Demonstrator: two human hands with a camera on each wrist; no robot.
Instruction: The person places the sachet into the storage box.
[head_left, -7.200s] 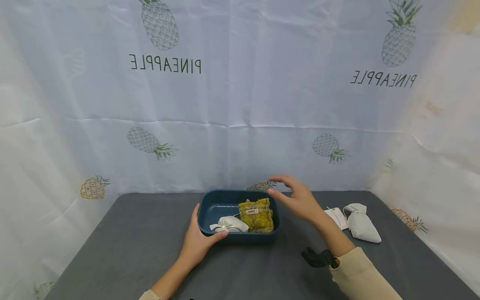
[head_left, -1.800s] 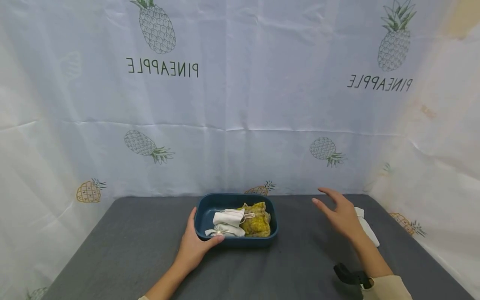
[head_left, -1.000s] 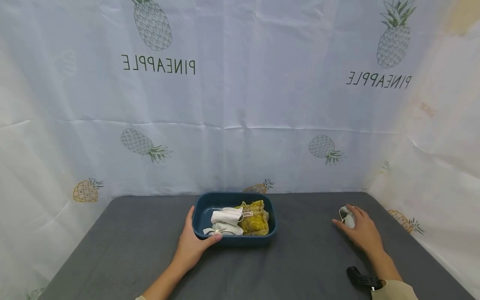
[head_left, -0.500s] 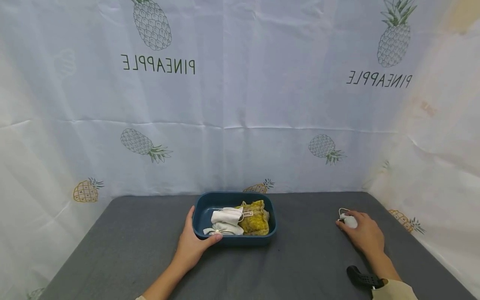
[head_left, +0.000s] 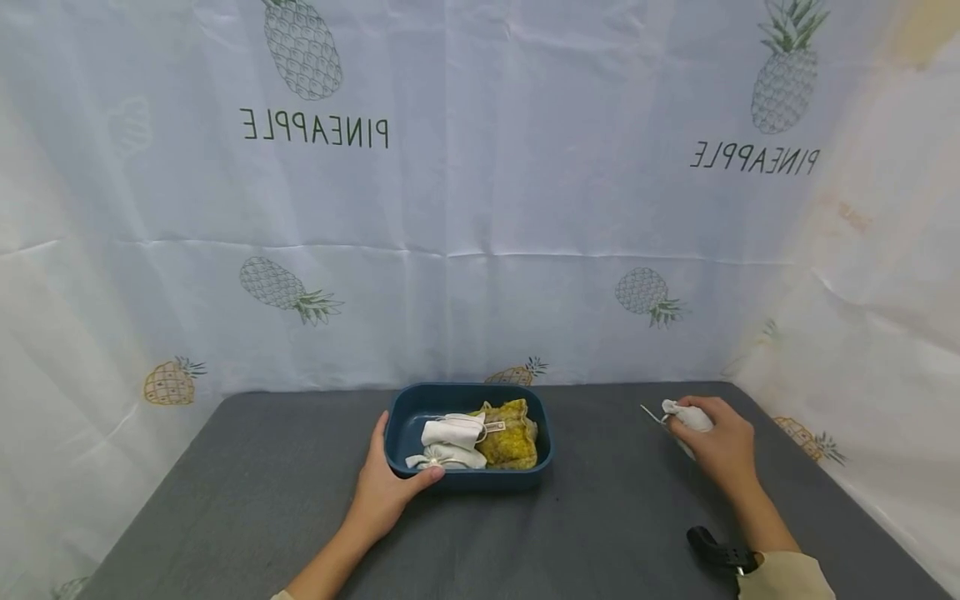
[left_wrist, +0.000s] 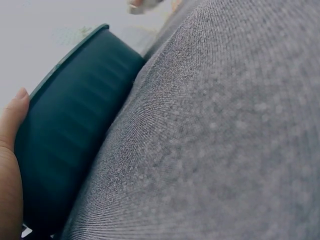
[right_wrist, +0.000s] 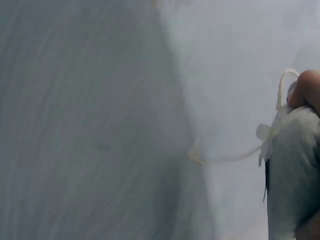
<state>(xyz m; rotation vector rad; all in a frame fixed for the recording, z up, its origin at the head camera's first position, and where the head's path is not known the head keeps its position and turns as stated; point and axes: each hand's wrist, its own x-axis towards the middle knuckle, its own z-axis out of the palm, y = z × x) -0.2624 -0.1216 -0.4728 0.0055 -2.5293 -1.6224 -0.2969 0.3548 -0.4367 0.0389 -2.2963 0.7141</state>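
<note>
My left hand (head_left: 384, 490) grips the near left corner of a dark blue plastic box (head_left: 495, 481), thumb over the front rim. In the left wrist view, the thumb lies at the rim of the box (left_wrist: 75, 120). Inside are two white pouches, one upper (head_left: 453, 430) and one lower (head_left: 456, 457), beside a yellow patterned pouch (head_left: 512, 437) with a small label. Off to the right, my right hand (head_left: 723, 442) holds a white drawstring pouch (head_left: 692, 417) above the table. In the right wrist view, this cloth pouch (right_wrist: 295, 170) trails a looped cord; its far side is hidden.
The dark grey table (head_left: 600, 517) ends at the back against a white curtain (head_left: 480, 200) printed with pineapples, which also hangs on both sides. A black strap (head_left: 716, 550) sits around the right wrist.
A second white pouch has come into the box since the oldest frame. My right hand has taken hold of the last pouch on the right and lifted it slightly. The left hand stays at the box.
</note>
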